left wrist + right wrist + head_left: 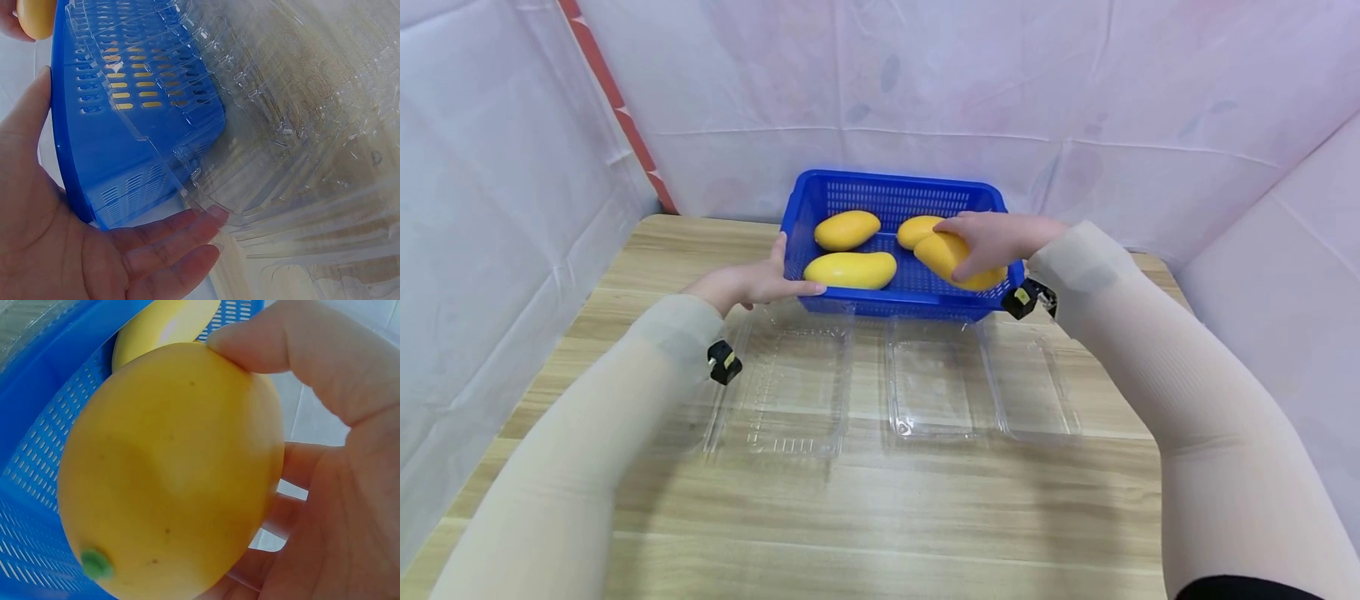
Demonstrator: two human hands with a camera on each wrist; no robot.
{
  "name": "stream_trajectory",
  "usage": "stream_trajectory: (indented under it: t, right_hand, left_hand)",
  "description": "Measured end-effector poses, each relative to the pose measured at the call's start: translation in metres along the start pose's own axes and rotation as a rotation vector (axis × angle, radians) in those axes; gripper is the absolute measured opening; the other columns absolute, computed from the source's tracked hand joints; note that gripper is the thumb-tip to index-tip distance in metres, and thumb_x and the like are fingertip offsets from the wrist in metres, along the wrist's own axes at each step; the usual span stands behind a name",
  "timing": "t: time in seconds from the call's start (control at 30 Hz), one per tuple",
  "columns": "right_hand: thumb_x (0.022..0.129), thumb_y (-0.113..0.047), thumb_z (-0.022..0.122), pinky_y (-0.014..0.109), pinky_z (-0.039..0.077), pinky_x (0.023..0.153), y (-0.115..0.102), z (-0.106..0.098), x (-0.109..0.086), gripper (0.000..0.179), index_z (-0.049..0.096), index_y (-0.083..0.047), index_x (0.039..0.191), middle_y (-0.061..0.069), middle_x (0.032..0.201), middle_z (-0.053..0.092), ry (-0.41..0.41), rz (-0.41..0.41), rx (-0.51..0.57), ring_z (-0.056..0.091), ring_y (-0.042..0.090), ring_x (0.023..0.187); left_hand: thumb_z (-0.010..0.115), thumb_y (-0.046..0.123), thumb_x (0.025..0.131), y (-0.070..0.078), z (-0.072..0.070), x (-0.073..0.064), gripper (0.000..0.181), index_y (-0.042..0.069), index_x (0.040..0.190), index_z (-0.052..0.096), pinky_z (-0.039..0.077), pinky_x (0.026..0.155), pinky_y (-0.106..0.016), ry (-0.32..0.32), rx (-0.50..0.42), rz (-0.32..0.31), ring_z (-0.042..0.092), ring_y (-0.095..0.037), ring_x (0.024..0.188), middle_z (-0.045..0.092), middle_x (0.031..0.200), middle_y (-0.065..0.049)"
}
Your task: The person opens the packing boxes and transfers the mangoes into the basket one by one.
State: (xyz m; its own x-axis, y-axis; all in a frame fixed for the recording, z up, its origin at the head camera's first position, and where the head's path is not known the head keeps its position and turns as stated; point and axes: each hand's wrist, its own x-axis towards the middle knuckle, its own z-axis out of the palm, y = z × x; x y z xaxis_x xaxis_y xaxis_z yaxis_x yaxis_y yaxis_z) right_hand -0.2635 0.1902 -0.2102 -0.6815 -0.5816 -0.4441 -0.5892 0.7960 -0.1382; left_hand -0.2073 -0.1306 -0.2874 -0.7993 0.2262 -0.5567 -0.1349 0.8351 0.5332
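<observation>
Over the right side of a blue plastic basket (898,302), my right hand (996,242) grips a yellow mango (951,260) between thumb and fingers. Up close in the right wrist view, this mango (169,469) has a green stem nub (96,564) at one end. Three more mangoes lie in the basket: one at the back left (847,230), a long one at the front left (850,270), and one at the right (917,231), partly hidden. My left hand (758,282) rests at the basket's left front corner, fingers spread and fairly straight, close to a clear plastic box (294,125).
Clear open clamshell boxes lie in front of the basket, one at left (797,383) and one at right (936,383) with its lid (1030,383) folded out. All stand on a wooden table (880,517). Pale cloth walls (940,75) enclose the back and sides.
</observation>
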Motion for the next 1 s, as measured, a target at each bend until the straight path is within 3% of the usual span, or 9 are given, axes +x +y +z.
stream_trajectory:
  t: [1.0]
  right_hand:
    - [0.083, -0.031, 0.062, 0.050, 0.031, 0.097, 0.015, 0.000, 0.030, 0.080, 0.023, -0.002, 0.146, 0.020, 0.141, 0.035, -0.054, 0.007, 0.028, 0.037, 0.033, 0.114]
  left_hand:
    - [0.049, 0.078, 0.073, -0.005, 0.000, -0.005, 0.123, 0.020, 0.133, -0.042, 0.044, 0.085, -0.049, 0.004, 0.002, -0.019, 0.039, -0.035, 0.124, -0.014, 0.153, -0.017]
